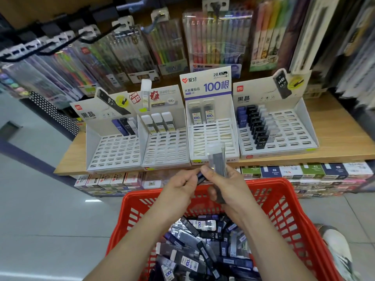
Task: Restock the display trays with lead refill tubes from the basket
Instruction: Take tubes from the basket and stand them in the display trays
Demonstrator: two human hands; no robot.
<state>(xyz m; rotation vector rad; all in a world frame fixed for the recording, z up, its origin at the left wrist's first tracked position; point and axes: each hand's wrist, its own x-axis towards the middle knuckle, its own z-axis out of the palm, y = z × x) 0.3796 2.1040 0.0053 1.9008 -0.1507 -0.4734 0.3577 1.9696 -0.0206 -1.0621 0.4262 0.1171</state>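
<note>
A single head-worn wide-angle camera looks forward and steeply down, close above the red basket (pixel 284 201), facing the shelf (pixel 334 126) of display trays (pixel 213 153) just beyond.

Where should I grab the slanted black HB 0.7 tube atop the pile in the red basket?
Come straight down and pinch the black HB 0.7 tube across its long edges mid-length: it lies flat on the heap, and the red basket hems it in sideways. First free a hand: the left hand holds a blue tube, the right hand clear tubes.
</note>
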